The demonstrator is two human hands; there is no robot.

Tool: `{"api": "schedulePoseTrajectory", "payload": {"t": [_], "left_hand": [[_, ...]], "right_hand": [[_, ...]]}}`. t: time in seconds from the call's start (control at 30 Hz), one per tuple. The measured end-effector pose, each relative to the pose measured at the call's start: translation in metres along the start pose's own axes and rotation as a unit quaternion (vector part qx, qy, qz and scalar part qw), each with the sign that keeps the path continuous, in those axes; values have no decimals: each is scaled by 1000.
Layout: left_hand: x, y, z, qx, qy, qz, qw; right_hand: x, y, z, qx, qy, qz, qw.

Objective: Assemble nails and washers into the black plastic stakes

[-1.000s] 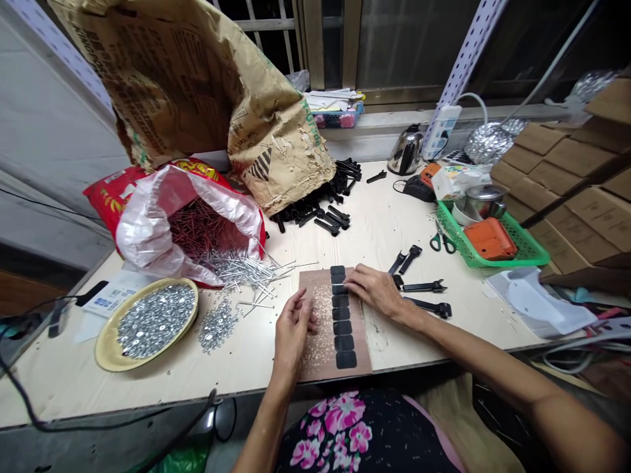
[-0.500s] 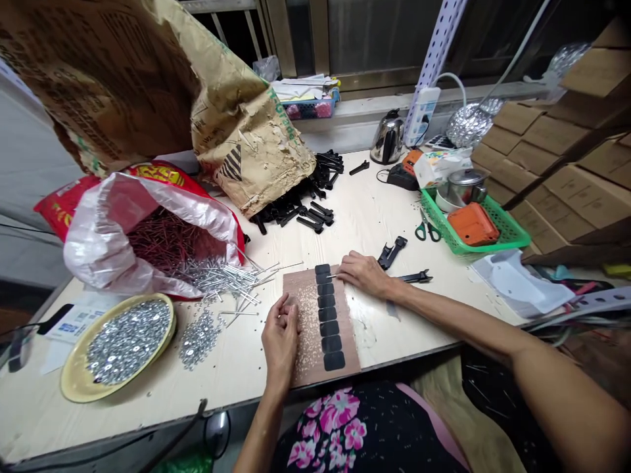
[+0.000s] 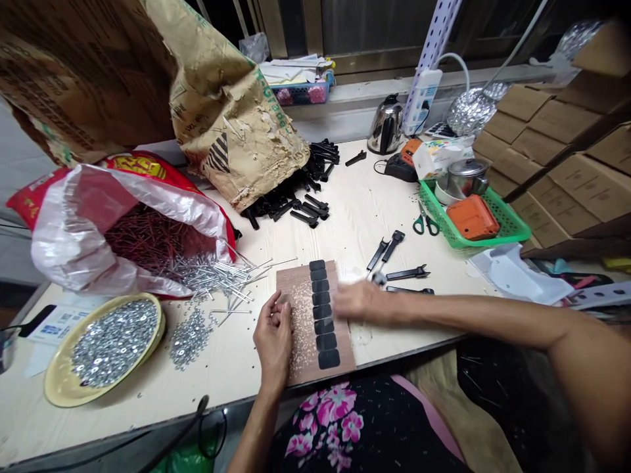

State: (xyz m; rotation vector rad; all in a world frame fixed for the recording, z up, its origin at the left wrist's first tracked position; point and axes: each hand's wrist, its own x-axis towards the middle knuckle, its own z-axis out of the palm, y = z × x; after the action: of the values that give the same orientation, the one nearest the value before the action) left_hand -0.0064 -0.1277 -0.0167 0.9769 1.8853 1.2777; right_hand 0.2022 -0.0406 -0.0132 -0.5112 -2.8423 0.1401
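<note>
My left hand [image 3: 273, 338] rests at the left edge of a brown board [image 3: 302, 374], its fingers curled and the thumb against them. Whatever those fingers may hold is hidden. Down the board runs a column of black rounded-square pads [image 3: 324, 326], with pale specks scattered to their left. My right hand [image 3: 362, 302], smeared by motion, is over the board's right edge beside the pads; its fingers cannot be made out. Just beyond it lie several black plastic pieces with forked ends [image 3: 408, 272].
Left are a yellow bowl of metal washers [image 3: 121, 341], a loose washer pile [image 3: 190, 338] and metal pins [image 3: 217, 279] spilling from a red-and-white sack [image 3: 64, 223]. A paper sack [image 3: 241, 138] spills black pieces. Scissors [image 3: 424, 223], a green basket [image 3: 510, 226] and a kettle [image 3: 385, 125] stand right.
My right hand has moved from the column's far end toward me, uncovering more black pieces. The thin silver pin at its fingertips no longer shows. My left hand keeps its place by the board.
</note>
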Motion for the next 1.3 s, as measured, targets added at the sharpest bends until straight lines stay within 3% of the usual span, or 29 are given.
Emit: {"api": "schedulePoseTrajectory", "payload": {"t": [0.13,0.27,0.33,0.53,0.7,0.8,0.9,1.03,1.17,1.23,1.3], "left_hand": [[0,2,0,-4,-4,-1,1000],[0,1,0,-14,0,-4,1000],[1,0,1,-11,5,3,1000],[-2,2,-1,-3,1,2,1000],[-2,2,-8,20,6,-18,1000],[2,-2,-9,21,7,-28,999],[6,-5,-9,7,15,-34,999],[4,-3,-10,-1,45,-46,998],[0,1,-9,-2,39,-62,997],[-1,3,-9,-24,35,-70,997],[1,6,-9,-48,33,-72,996]], "right_hand": [[5,15,-8,47,31,93,994],[4,0,-9,50,-15,-44,998],[2,-11,-7,44,-15,-54,997],[-8,-9,-10,59,-12,18,998],[-35,14,-36,91,-34,131,987],[-35,37,-49,68,-19,177,982],[-3,67,-49,56,34,219,974],[76,110,-27,10,88,311,946],[148,140,1,17,2,440,898],[169,144,11,42,-34,485,873],[178,143,19,53,-33,500,864]]}}
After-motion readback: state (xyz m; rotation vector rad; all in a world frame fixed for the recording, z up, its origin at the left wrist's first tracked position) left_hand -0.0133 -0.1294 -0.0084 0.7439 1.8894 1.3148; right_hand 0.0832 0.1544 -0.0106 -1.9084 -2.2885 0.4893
